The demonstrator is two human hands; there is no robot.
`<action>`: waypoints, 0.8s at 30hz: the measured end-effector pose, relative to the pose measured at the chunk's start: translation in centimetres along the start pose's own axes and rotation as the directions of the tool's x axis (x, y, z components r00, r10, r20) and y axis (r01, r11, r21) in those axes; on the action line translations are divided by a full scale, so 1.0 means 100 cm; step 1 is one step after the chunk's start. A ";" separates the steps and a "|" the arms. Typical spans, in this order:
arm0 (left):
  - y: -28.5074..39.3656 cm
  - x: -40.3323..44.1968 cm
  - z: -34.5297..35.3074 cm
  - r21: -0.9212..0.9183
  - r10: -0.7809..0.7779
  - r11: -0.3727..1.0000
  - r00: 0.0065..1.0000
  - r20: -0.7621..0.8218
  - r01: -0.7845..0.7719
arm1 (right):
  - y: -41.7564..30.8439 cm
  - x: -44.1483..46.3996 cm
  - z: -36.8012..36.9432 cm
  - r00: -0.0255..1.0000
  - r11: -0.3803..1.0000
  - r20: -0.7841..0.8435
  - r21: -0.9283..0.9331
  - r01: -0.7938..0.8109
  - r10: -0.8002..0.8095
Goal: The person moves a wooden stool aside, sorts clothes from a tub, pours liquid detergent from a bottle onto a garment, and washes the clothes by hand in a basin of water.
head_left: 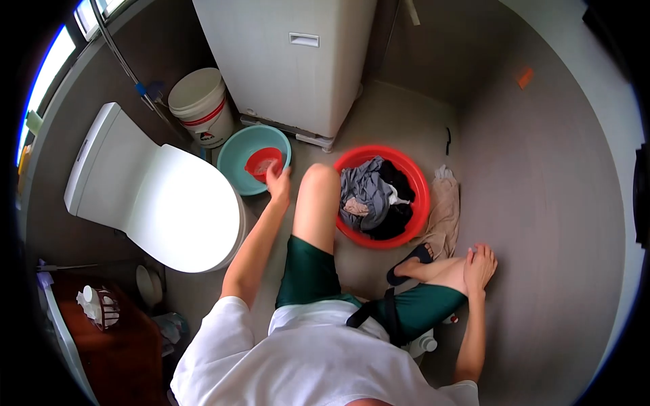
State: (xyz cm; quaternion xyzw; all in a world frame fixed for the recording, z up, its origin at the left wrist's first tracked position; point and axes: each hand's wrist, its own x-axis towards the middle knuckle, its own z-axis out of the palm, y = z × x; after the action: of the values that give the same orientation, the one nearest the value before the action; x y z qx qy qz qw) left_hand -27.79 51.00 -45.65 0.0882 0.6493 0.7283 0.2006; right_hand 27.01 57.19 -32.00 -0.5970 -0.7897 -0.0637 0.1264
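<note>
Round pale-teal plastic basin (231, 170): on the floor, one small red plastic scoop inside; whether it holds water cannot be told. Small red plastic scoop (256, 162): round-mouthed, glossy, bright red, in the basin's right half; a paler patch shows within, its nature unclear. Left hand (278, 183): fingers closed on the scoop's near right side, at the basin's rim. Large round red plastic tub (421, 213): holds a crumpled grey cloth (369, 186), black cloth (396, 222), a small white piece (397, 197) and a beige piece (356, 207). Tall white plastic bucket with a red band (210, 120): upright, just behind the basin; its contents cannot be made out. Edges: the basin sits between a white lidded toilet (183, 210) and the base of a pale boxy appliance (291, 68); bare grey floor (399, 111) extends beyond the tub, toward the grey wall (542, 169). Crumpled beige cloth (443, 210): on the floor, between tub and wall. Right hand (480, 268): holding nothing visible, fingers extended, resting at the right knee (452, 272).
</note>
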 end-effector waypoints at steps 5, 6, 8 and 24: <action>-0.150 0.069 -0.075 -0.219 -0.572 0.818 0.712 -0.407 0.532 | -0.022 0.004 0.001 0.994 0.990 -0.037 -0.103 0.098 -0.102; -0.171 0.071 -0.090 -0.374 -0.484 0.834 0.864 -0.138 0.407 | -0.020 0.003 0.000 0.993 0.987 -0.042 -0.118 0.109 -0.114; -0.208 0.105 -0.103 -0.409 -0.623 0.760 0.745 -0.238 0.505 | -0.021 0.009 0.000 0.994 0.990 -0.042 -0.109 0.094 -0.100; -0.175 0.114 -0.061 -0.659 -0.458 0.648 0.887 0.061 0.380 | -0.043 0.028 0.012 0.990 0.982 -0.036 -0.136 0.128 -0.134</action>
State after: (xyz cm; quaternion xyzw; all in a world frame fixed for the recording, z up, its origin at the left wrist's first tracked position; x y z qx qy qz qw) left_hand -37.35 51.38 -65.20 -0.1811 0.3653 0.8454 0.3449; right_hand 22.04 58.93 -32.15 -0.5493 -0.8182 -0.1377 0.0995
